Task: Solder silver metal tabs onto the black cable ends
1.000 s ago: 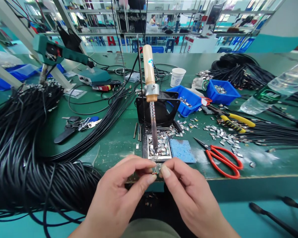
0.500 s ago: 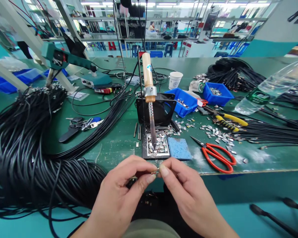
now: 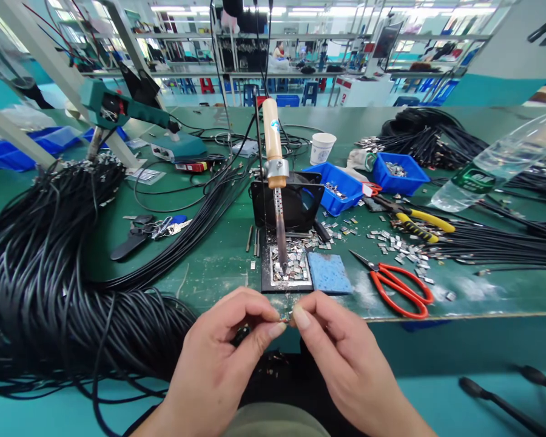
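Just off the table's front edge, my left hand (image 3: 230, 346) pinches a thin cable end (image 3: 284, 320) with a coppery tip between thumb and forefinger. My right hand (image 3: 334, 340) is closed in a pinch against that tip; its fingers mostly hide a tiny piece there. Beyond both hands, a soldering iron (image 3: 277, 182) with a wooden handle is clamped with its tip pointing down. Small metal connector pieces (image 3: 293, 262) lie around the tip on a square plate. A blue sponge (image 3: 329, 273) sits to the right of the plate.
Black cables (image 3: 73, 303) pile up at left. Red-handled scissors (image 3: 400, 288), yellow-handled pliers (image 3: 418, 224) and scattered connectors lie at right. Behind stand a black fan (image 3: 295, 203), a blue bin (image 3: 334, 191), a paper cup (image 3: 322, 149) and a tilted plastic bottle (image 3: 482, 176). Keys (image 3: 164, 227) lie left.
Both hands stay almost in place, with only small finger shifts at the pinched tip. The whole view has shifted slightly; the things on the table lie as before.
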`<control>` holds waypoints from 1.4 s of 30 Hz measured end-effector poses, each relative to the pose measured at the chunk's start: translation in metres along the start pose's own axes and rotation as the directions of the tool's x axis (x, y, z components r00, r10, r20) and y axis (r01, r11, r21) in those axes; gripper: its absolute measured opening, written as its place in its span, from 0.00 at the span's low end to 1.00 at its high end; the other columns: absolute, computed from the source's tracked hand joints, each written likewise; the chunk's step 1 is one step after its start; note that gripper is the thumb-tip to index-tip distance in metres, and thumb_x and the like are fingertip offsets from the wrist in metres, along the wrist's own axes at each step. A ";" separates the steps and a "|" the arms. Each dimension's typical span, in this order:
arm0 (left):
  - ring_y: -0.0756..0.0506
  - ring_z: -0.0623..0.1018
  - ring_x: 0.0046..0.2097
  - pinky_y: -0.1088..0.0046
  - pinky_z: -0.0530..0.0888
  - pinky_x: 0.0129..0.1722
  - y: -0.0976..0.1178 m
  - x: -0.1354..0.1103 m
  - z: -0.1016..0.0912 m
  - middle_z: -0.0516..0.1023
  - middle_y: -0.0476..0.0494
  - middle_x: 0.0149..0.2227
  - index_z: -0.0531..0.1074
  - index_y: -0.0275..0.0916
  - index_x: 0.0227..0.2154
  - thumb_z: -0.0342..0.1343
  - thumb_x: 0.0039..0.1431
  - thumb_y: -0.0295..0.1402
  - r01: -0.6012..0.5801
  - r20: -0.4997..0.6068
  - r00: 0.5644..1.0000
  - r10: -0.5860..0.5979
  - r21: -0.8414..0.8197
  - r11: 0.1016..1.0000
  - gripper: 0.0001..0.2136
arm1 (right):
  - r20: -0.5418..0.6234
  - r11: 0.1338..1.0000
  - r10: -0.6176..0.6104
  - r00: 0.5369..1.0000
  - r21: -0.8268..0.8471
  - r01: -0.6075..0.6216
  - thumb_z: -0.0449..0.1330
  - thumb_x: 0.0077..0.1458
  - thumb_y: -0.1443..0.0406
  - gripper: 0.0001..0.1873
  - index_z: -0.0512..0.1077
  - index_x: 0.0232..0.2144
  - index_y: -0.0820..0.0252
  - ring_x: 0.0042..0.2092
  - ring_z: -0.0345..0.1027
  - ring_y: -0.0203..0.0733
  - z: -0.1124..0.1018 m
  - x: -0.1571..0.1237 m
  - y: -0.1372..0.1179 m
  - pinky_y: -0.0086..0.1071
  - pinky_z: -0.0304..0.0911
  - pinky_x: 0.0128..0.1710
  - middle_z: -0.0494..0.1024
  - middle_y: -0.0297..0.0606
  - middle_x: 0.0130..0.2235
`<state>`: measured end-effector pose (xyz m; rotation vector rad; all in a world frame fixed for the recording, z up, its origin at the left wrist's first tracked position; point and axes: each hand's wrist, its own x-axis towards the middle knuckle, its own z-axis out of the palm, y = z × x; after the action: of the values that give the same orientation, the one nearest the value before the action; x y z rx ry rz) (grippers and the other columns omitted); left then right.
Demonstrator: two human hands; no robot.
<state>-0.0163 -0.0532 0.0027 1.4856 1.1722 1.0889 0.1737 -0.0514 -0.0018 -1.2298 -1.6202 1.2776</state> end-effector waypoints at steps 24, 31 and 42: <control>0.46 0.79 0.44 0.72 0.76 0.45 -0.005 -0.003 -0.001 0.78 0.50 0.41 0.75 0.47 0.41 0.64 0.66 0.30 -0.088 0.006 0.996 0.088 0.055 0.995 0.05 | -0.048 0.996 -0.061 0.997 -0.063 0.058 0.50 0.74 0.57 0.16 0.68 0.35 0.56 0.28 0.54 0.36 0.006 -0.005 0.005 0.32 0.53 0.28 0.64 0.28 0.28; 0.46 0.79 0.43 0.73 0.74 0.45 0.008 0.006 -0.005 0.80 0.50 0.41 0.79 0.47 0.40 0.60 0.70 0.32 0.003 0.101 0.995 -0.017 0.137 0.991 0.04 | -0.037 0.993 -0.069 0.997 -0.100 0.065 0.50 0.74 0.57 0.15 0.67 0.34 0.56 0.28 0.55 0.37 0.004 -0.005 0.005 0.33 0.53 0.28 0.65 0.29 0.28; 0.50 0.74 0.37 0.75 0.71 0.40 -0.003 0.001 0.004 0.74 0.52 0.36 0.78 0.44 0.35 0.61 0.70 0.33 0.224 0.108 0.974 -0.200 -0.310 0.924 0.06 | -0.001 0.995 -0.013 1.000 0.096 0.013 0.51 0.74 0.56 0.16 0.70 0.35 0.56 0.31 0.58 0.36 0.007 -0.001 0.006 0.31 0.58 0.32 0.69 0.30 0.30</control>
<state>-0.0127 -0.0522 -0.0008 1.1098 1.0212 1.0108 0.1690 -0.0544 -0.0090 -1.1592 -1.5460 1.3316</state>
